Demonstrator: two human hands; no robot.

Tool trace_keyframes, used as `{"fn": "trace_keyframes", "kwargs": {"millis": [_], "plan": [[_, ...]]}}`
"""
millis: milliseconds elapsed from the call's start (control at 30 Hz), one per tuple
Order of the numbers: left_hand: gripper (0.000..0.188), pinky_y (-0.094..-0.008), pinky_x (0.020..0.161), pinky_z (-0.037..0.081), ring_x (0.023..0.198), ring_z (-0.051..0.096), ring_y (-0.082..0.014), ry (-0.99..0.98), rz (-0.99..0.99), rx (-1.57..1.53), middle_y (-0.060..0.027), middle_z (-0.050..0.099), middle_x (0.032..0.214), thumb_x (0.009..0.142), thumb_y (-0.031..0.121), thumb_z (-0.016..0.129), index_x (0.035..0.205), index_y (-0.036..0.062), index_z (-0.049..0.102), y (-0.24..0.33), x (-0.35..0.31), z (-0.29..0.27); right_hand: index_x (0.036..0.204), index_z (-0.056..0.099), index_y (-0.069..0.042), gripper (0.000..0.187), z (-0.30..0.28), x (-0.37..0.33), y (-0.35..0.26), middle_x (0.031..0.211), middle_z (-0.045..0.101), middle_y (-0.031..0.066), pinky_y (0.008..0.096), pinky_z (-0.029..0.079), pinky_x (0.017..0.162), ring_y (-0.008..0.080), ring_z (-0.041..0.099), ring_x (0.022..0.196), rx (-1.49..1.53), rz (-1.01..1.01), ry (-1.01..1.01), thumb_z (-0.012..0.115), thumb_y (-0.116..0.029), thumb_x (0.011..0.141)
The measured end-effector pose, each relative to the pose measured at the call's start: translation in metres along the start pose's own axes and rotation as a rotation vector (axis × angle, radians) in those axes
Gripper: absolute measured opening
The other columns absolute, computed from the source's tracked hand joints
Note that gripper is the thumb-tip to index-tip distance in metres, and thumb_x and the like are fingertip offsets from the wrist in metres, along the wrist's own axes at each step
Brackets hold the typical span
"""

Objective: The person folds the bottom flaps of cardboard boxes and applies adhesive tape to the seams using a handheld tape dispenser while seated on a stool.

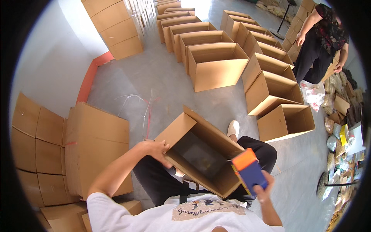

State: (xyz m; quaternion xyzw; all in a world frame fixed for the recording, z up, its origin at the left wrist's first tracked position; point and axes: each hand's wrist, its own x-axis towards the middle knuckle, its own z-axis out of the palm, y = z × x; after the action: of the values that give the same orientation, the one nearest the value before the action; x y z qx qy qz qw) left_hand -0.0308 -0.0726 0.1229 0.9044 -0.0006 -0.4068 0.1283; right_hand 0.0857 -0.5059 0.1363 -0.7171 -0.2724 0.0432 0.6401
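Note:
An open cardboard box [216, 137] is tilted between my knees, its opening facing up toward me. Dark grey shows inside it; I cannot tell whether that is a bottom or the floor seen through. My left hand [155, 150] is closed on the box's left edge, fingers bent over the rim. In my right hand [265, 187] is a blue and orange tape dispenser [249, 174], its orange end against or just over the box's right side. Whether it touches the cardboard cannot be made out.
Open cardboard boxes [218, 71] stand in two rows ahead. A stack of flattened cardboard [102, 149] rises at my left. Loose straps [146, 112] lie on the floor. Another person [319, 42] stands at far right beside bags and clutter [336, 135]. A dark round stand base [321, 185] is nearer.

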Motion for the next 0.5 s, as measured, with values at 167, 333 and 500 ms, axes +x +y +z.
{"fn": "trace_keyframes", "kwargs": {"millis": [167, 333, 500], "plan": [[0.076, -0.0376, 0.079, 0.047, 0.093, 0.060, -0.0287, 0.085, 0.030, 0.029, -0.0133, 0.064, 0.097, 0.056, 0.057, 0.072, 0.111, 0.0074, 0.057, -0.001, 0.013, 0.001, 0.099, 0.058, 0.002, 0.053, -0.046, -0.027, 0.014, 0.086, 0.061, 0.0114, 0.0274, 0.047, 0.067, 0.0154, 0.059, 0.078, 0.058, 0.281, 0.164, 0.075, -0.035, 0.065], [0.054, -0.0351, 0.073, 0.049, 0.084, 0.063, -0.0252, 0.061, 0.000, 0.002, -0.0080, 0.067, 0.086, 0.054, 0.049, 0.076, 0.090, 0.0106, 0.069, -0.011, 0.040, -0.027, 0.091, 0.060, 0.005, 0.041, 0.038, 0.022, 0.005, 0.076, 0.060, 0.0051, 0.0232, 0.044, 0.064, 0.0097, 0.055, 0.068, 0.020, 0.210, -0.167, 0.072, -0.026, 0.068], [0.052, -0.0359, 0.076, 0.048, 0.079, 0.063, -0.0249, 0.337, 0.030, 0.206, -0.0093, 0.066, 0.078, 0.047, 0.048, 0.079, 0.079, 0.0078, 0.067, -0.014, 0.051, -0.033, 0.089, 0.062, 0.004, 0.032, 0.088, 0.040, 0.082, 0.072, 0.060, 0.0042, 0.0241, 0.043, 0.061, 0.0087, 0.053, 0.067, -0.066, 0.372, -0.291, 0.070, -0.022, 0.073]]}}
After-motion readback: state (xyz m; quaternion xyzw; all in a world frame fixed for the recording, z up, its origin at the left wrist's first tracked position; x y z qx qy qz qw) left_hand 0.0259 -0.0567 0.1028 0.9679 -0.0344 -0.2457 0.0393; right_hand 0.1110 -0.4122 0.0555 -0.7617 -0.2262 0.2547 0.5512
